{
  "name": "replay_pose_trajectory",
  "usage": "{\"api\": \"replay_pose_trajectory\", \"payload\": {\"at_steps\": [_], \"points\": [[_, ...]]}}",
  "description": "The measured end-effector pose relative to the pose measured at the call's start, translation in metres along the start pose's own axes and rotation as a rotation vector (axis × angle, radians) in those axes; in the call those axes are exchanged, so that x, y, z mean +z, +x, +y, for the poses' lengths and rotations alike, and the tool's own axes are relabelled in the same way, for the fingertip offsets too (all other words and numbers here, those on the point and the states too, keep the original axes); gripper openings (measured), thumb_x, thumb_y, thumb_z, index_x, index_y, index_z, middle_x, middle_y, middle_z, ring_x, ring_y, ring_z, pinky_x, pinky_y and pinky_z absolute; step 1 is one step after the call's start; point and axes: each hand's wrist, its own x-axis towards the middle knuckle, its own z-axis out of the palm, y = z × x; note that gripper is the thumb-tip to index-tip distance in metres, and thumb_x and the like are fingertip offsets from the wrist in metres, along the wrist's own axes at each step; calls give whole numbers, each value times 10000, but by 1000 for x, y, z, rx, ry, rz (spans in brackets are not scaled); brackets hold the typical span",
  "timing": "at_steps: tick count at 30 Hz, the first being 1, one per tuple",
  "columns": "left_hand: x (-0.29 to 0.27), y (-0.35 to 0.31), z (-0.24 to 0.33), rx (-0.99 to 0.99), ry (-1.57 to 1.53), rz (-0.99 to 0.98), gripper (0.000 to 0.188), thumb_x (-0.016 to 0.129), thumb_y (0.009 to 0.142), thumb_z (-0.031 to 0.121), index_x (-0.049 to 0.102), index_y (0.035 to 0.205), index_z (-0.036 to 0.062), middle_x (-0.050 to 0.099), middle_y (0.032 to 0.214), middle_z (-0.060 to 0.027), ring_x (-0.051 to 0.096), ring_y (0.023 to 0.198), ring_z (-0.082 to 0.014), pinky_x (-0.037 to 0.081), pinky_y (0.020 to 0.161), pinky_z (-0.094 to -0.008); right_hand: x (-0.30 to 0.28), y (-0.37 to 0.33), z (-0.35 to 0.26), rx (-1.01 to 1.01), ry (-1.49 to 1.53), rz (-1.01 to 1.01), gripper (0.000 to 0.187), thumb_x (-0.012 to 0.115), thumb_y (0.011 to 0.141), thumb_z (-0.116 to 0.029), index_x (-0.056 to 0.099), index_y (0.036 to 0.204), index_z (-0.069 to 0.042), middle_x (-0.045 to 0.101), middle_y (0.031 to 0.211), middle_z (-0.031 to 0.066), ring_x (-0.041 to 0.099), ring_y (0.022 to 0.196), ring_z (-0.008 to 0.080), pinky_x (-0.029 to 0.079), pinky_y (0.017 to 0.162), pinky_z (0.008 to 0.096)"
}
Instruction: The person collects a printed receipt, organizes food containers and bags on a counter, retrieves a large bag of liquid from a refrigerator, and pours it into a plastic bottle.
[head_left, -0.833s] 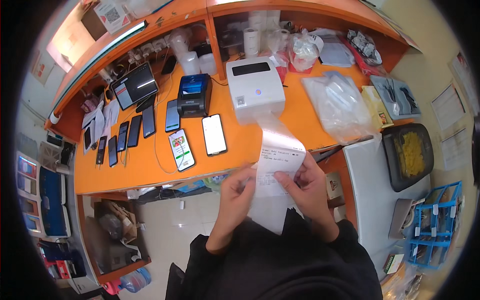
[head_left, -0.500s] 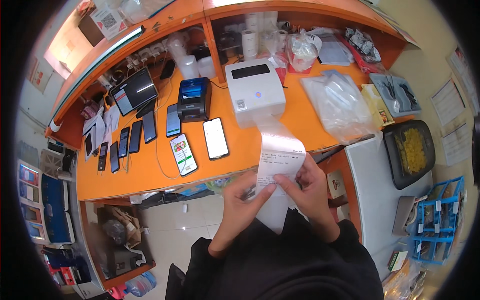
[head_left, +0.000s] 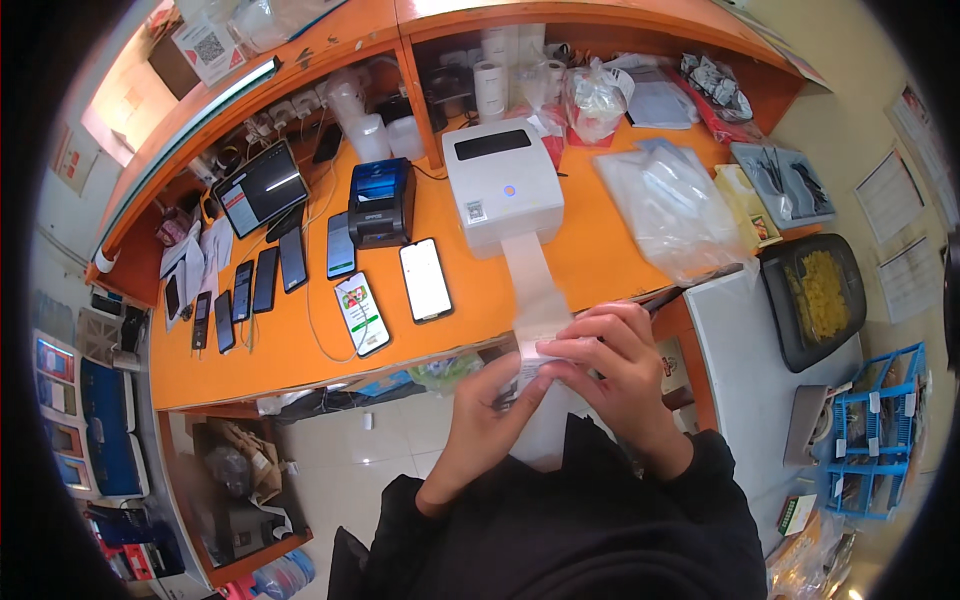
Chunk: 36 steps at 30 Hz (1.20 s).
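Observation:
A white label printer (head_left: pixel 510 210) stands on the orange counter, and a strip of paper labels (head_left: pixel 535 285) runs from its front edge toward me. Below the counter's front edge, my left hand (head_left: pixel 482 420) grips the strip's left side, thumb against the paper. My right hand (head_left: pixel 622 380) pinches the strip from the right, its fingers bent across a printed label. Both thumbs nearly meet there. Most of the print is hidden behind my fingers. A pale length of the strip hangs below my hands in front of my dark clothing.
Several phones (head_left: pixel 427 280) lie left of the printer, beside a black receipt printer (head_left: pixel 382 205) and a tablet (head_left: pixel 262 190). Clear plastic bags (head_left: pixel 670 210) cover the counter's right part. Further right are a black tray of yellow food (head_left: pixel 822 300) and a blue rack (head_left: pixel 875 435).
My right hand has moved over the front of the strip, its fingers now bending across the label. The strip, earlier curled up with its print showing, now runs flatter from the printer.

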Motion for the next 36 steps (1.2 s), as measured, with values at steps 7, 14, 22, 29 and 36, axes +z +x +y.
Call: {"api": "replay_pose_trajectory", "payload": {"at_steps": [7,14,22,29,36], "points": [[4,-4,-10,-46,-34,-38,195,614,872,76,598,1042,-18,622,897,-55,559,811,-82,460,699,-229,-3,1,0,30,34,8,146,749,669,-98,666,789,-89,577,732,22,543,758,211,410,746,339],[-8,-22,-2,-8,193,-202,294,631,851,79,583,1133,7,651,948,-141,602,812,-138,489,699,-276,-21,-8,13,443,235,338,32,636,793,-26,606,783,-30,573,747,63,539,708,204,416,699,302],[-49,-73,-6,154,405,214,463,770,735,89,541,1121,-23,654,991,-135,642,871,-147,502,727,-264,-33,-50,-34,242,-120,639,50,614,812,-44,565,819,-40,588,801,66,544,727,200,414,665,289],[-33,-99,28,42,298,-600,426,784,719,160,604,1071,3,635,938,-132,619,831,-201,480,748,-280,-26,-137,-124,276,-477,563,161,733,724,-162,631,843,-123,606,822,21,566,730,211,450,647,322],[44,-152,11,-260,-5,-1162,538,740,769,121,493,1225,-22,628,929,-60,590,850,-118,486,735,-263,-68,-229,-185,243,-837,461,261,753,665,-295,679,915,-279,624,910,-38,591,821,162,493,660,298]]}}
